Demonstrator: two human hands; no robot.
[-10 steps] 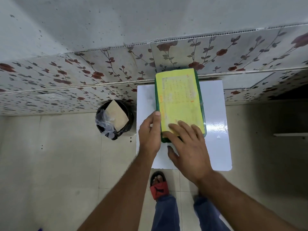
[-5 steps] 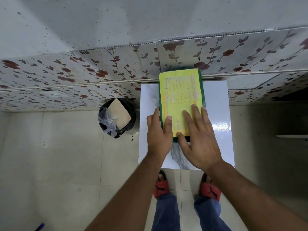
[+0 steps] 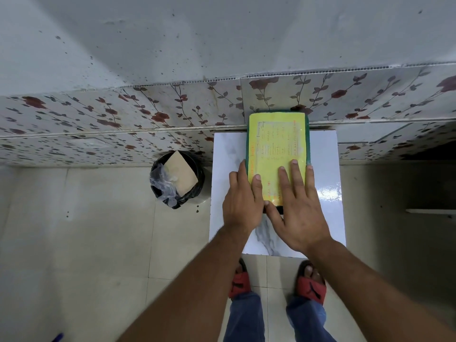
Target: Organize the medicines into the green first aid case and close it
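The green first aid case [image 3: 307, 134] lies closed on a small white marble-pattern table [image 3: 227, 154], its lid covered by a yellow printed label. My left hand [image 3: 243, 201] grips the case's near left corner, thumb on the lid and fingers along the left side. My right hand [image 3: 299, 206] lies flat on the near right part of the lid, fingers spread, little finger at the right edge. No medicines are visible; the inside of the case is hidden.
A black bin [image 3: 177, 178] lined with a plastic bag and holding a brown cardboard piece stands on the floor left of the table. A floral-tiled wall [image 3: 123, 124] runs behind the table. My feet in red sandals [image 3: 311, 285] stand at the table's near edge.
The case has slid away from me toward the wall and now lies straight. My right hand moved further up the lid and flattened; my left hand shifted onto the case's left corner.
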